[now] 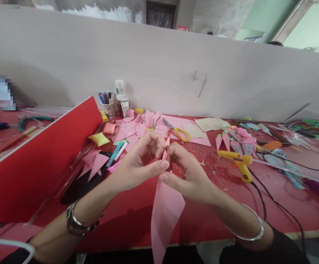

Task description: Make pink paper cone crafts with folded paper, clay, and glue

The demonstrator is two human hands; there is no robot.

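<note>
A sheet of pink paper [167, 212] hangs from between my two hands over the table's front, its upper end narrowed to a pointed tip. My left hand [145, 157] pinches the narrow rolled end from the left, thumb and fingers bent around it. Against the same end, from the right, my right hand [187, 170] presses its thumb and curled fingers. Both thumbs nearly meet on the paper. Left of my hands, cut pink paper pieces [95, 163] lie on a black object. Finished-looking pink cones with green tips [238, 139] are heaped at the right.
A yellow glue gun [239, 161] with a black cord lies right of my hands. Scissors [180, 132] rest on pink scraps [148, 124] behind them. A red board [51, 157] stands slanted at left. A pen cup [109, 108] and a bottle [122, 101] stand by the grey partition [153, 62].
</note>
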